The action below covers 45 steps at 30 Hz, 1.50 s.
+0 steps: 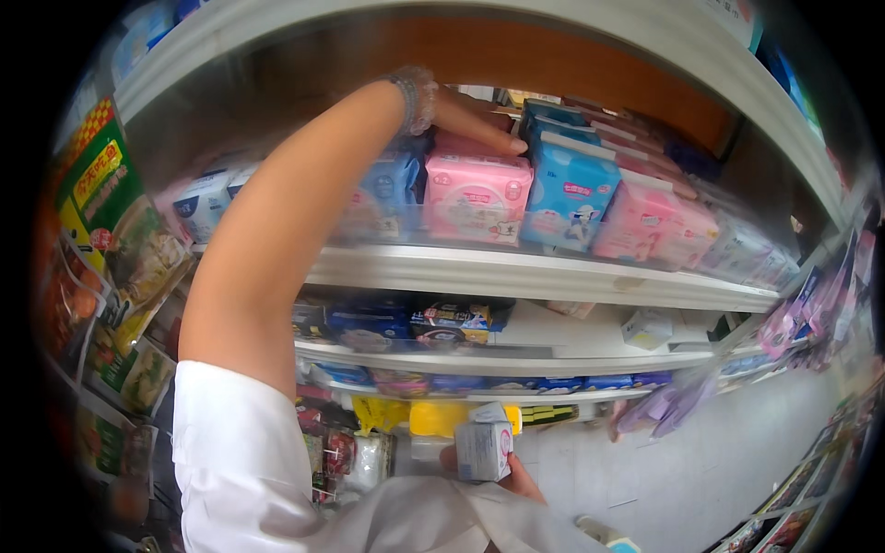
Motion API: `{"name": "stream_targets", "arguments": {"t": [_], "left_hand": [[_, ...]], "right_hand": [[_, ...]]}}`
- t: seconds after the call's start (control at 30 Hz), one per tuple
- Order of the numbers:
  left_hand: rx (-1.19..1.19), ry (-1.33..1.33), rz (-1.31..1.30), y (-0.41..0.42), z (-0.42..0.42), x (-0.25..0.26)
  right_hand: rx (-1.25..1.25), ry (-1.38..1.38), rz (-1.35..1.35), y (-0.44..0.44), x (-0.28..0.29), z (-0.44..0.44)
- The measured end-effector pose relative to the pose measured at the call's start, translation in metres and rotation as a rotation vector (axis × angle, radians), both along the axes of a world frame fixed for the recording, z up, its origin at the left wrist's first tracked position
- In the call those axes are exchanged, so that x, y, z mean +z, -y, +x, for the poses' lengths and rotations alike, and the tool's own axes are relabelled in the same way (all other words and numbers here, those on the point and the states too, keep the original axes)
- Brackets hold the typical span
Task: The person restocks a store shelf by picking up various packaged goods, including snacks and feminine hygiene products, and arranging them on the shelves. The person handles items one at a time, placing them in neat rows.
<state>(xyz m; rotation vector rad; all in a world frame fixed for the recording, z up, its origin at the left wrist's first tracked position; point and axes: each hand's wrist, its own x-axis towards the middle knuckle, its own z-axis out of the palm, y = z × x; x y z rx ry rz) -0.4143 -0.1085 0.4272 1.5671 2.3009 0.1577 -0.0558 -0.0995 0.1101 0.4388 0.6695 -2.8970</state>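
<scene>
My left hand [477, 124], with beaded bracelets [417, 100] at the wrist, reaches deep onto the upper shelf. It is over the top of a pink package of sanitary pads [478, 197], its thumb close to a neighbouring blue package [570, 180]. The other fingers are in shadow and partly hidden, so their grip is unclear. Low down, near my body, my right hand [522, 478] grips a small white package [484, 449] with a pink mark. To the left of the pink package, my forearm partly covers a light blue package [390, 183].
A clear plastic lip and white edge [553, 269] front the upper shelf. The lower shelf [567, 332] carries dark packages [453, 321] and a small white box [648, 328]. Food pouches [110, 186] hang at left; purple items [667, 408] hang at right above the pale floor [753, 442].
</scene>
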Motion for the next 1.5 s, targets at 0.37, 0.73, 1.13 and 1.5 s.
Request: {"name": "stream_targets", "arguments": {"t": [0.37, 0.73, 1.13, 1.5], "left_hand": [[0.015, 0.016, 0.356, 0.043, 0.028, 0.018], [0.271, -0.336, 0.611, 0.167, 0.014, -0.019], [0.236, -0.409, 0.96, 0.197, 0.012, -0.082], [0.197, -0.52, 0.99, 0.198, 0.009, -0.097]], "right_hand": [[0.14, -0.188, -0.078, -0.014, -0.03, -0.003], [0.238, -0.053, 0.003, -0.006, -0.045, -0.015], [0.27, 0.009, 0.065, 0.002, -0.043, -0.022], [0.257, 0.048, 0.1, 0.005, -0.042, -0.017]]}}
